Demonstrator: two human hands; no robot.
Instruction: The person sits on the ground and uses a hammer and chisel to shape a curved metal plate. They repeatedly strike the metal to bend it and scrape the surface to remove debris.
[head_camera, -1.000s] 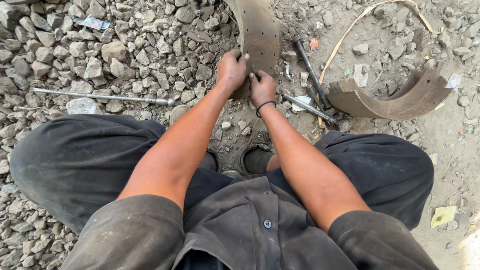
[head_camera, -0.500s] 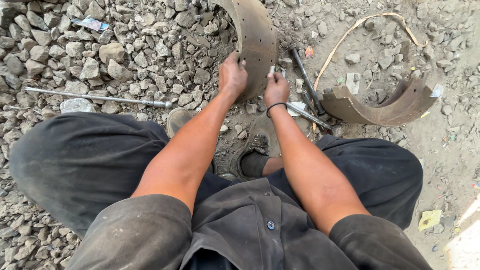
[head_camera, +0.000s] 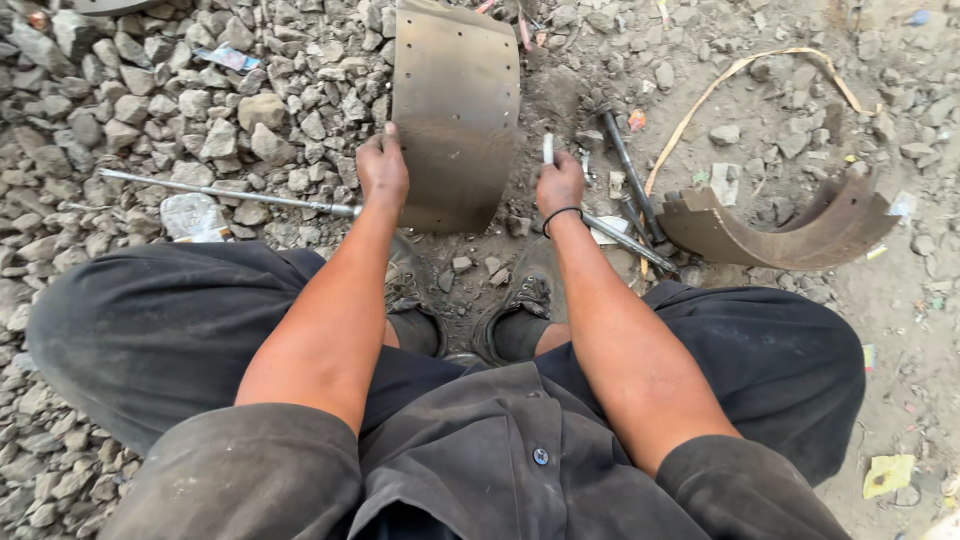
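A person squats on stony ground, both arms stretched forward. The left hand (head_camera: 382, 170) rests its fingers on the left edge of a curved brake shoe (head_camera: 455, 110) that lies on the dirt straight ahead, its lined face up; the grip looks light, fingers curled over the rim. The right hand (head_camera: 560, 183) is clenched around a small white stick (head_camera: 547, 149), held upright just right of the shoe, apart from it. A thin metal rod (head_camera: 220, 192) lies on the gravel at left. A second curved shoe (head_camera: 775, 232) sits at right, near dark metal tools (head_camera: 622, 170) and a tan strap (head_camera: 735, 72)
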